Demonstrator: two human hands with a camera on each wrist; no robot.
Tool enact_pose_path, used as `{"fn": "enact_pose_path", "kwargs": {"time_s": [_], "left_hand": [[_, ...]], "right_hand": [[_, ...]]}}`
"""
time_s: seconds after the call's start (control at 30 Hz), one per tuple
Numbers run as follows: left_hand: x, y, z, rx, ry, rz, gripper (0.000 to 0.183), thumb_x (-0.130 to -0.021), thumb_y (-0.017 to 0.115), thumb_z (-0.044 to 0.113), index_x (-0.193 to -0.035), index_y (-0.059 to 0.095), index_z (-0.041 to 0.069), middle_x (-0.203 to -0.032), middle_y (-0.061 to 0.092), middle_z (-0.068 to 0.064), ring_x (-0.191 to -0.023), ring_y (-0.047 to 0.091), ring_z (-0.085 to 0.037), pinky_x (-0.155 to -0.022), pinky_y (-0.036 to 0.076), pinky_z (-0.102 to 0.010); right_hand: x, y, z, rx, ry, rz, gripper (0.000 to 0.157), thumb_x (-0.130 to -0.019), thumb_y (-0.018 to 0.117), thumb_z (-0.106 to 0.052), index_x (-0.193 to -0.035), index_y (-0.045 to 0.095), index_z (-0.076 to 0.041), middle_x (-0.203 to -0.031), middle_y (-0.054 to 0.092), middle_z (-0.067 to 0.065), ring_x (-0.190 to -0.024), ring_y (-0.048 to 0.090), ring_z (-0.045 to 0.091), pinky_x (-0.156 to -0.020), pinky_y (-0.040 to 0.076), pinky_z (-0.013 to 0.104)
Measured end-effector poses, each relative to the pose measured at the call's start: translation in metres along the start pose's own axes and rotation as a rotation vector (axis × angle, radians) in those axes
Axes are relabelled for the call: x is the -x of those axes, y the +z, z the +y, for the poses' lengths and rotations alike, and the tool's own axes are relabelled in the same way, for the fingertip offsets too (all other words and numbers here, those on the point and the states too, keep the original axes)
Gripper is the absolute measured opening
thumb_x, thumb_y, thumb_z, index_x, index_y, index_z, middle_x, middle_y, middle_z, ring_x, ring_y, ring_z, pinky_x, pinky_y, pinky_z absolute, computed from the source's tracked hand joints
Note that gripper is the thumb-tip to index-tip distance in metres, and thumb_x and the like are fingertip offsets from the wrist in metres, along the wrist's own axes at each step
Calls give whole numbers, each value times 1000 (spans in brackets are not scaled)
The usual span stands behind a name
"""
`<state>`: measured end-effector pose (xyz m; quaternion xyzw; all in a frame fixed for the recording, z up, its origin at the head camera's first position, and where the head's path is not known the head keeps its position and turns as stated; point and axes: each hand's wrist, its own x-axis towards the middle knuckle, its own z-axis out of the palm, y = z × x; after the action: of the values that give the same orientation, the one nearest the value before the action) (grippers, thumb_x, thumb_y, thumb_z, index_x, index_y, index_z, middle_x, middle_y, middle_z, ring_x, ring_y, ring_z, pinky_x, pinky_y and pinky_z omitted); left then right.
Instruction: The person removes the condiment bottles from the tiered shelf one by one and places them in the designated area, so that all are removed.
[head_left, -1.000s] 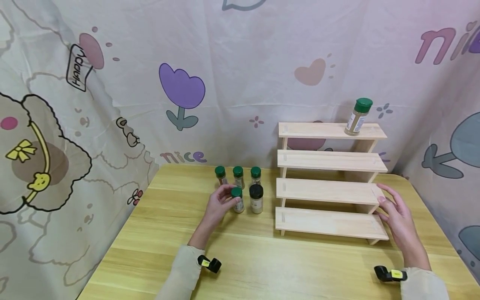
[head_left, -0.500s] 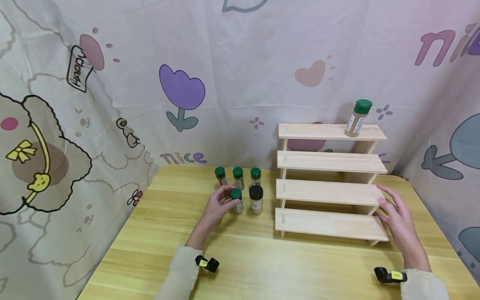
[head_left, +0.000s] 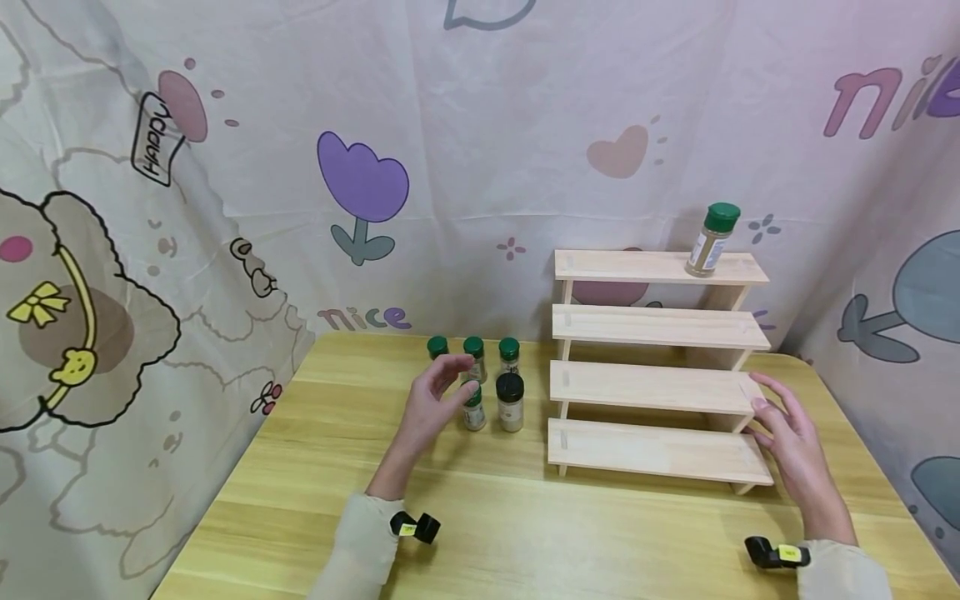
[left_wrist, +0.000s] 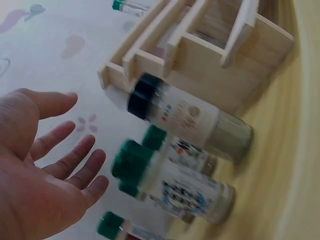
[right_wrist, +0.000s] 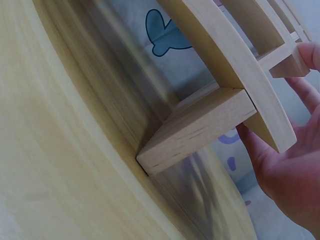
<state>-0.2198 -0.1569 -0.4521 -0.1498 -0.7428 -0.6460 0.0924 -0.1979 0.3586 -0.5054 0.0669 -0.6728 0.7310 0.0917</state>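
My left hand (head_left: 429,407) is raised, thumb and fingers apart, beside the front green-capped spice jar (head_left: 474,415). The left wrist view shows its fingers (left_wrist: 75,162) spread with nothing between them, apart from the upright jars. A black-capped spice jar (head_left: 511,408) stands just right of the green-capped one. My right hand (head_left: 797,446) holds the right end of a four-step wooden display rack (head_left: 652,387) around its second step from the bottom. In the right wrist view, fingers and thumb lie around the end of the wood (right_wrist: 272,120), partly hidden by it.
Behind the front pair stand several more green-capped jars (head_left: 510,358), in a row. One green-capped jar (head_left: 707,246) sits on the rack's top step at right. The wooden tabletop (head_left: 585,533) backs onto a printed cloth (head_left: 480,167).
My left hand has let go of the front green-capped spice jar; its fingers have opened and lifted slightly away. The jar stays upright in place. My right hand keeps its hold on the rack.
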Motion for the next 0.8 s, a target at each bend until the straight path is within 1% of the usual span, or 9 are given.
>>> {"fn": "enact_pose_path", "kwargs": {"time_s": [0.13, 0.23, 0.3, 0.47, 0.53, 0.67, 0.8], "left_hand": [[-5, 7, 16, 24, 65, 18, 35, -97, 71, 6, -130, 61, 0, -132, 62, -19, -130, 56, -31, -115, 40, -44], [-9, 15, 26, 63, 100, -2, 35, -96, 70, 2, -129, 61, -2, -132, 61, -22, -129, 57, -36, -114, 40, -50], [-12, 21, 32, 80, 116, -22, 35, -97, 70, 2, -130, 60, -3, -132, 62, -22, -129, 57, -36, -114, 40, -52], [-20, 36, 44, 104, 158, -57, 36, -97, 70, 3, -131, 60, -3, -132, 63, -19, -129, 58, -34, -113, 41, -48], [-23, 42, 47, 120, 180, -74, 36, -97, 69, 0, -131, 59, -5, -132, 62, -22, -128, 58, -35, -113, 42, -48], [-30, 53, 53, 142, 196, -106, 35, -96, 68, -3, -130, 59, -7, -132, 60, -25, -127, 58, -37, -113, 42, -48], [-36, 65, 60, 139, 195, -129, 34, -97, 68, 0, -131, 60, -4, -132, 62, -20, -126, 58, -34, -113, 42, -48]], "right_hand": [[0, 0, -1, 18, 11, 6, 49, -110, 47, -13, -158, 39, -17, -136, 46, -9, -109, 58, -5, -83, 52, 12], [0, 0, -1, 38, 18, 12, 49, -110, 47, -14, -158, 39, -19, -136, 46, -10, -108, 58, -6, -82, 52, 12], [0, 1, -1, 34, 16, 13, 49, -110, 47, -14, -158, 40, -18, -135, 47, -11, -108, 58, -5, -82, 52, 12], [1, 2, 1, 15, 5, 12, 48, -109, 47, -12, -157, 40, -17, -133, 49, -11, -109, 59, -4, -82, 52, 13], [0, 2, 1, 16, 4, 11, 49, -109, 47, -12, -157, 40, -16, -134, 48, -10, -110, 59, -4, -82, 52, 13], [0, 2, 1, 22, 10, 13, 49, -110, 47, -13, -158, 39, -16, -136, 46, -8, -110, 58, -4, -83, 52, 12], [1, 0, 1, 29, 9, 14, 49, -110, 47, -14, -158, 39, -16, -136, 47, -8, -110, 58, -4, -82, 52, 12]]}}
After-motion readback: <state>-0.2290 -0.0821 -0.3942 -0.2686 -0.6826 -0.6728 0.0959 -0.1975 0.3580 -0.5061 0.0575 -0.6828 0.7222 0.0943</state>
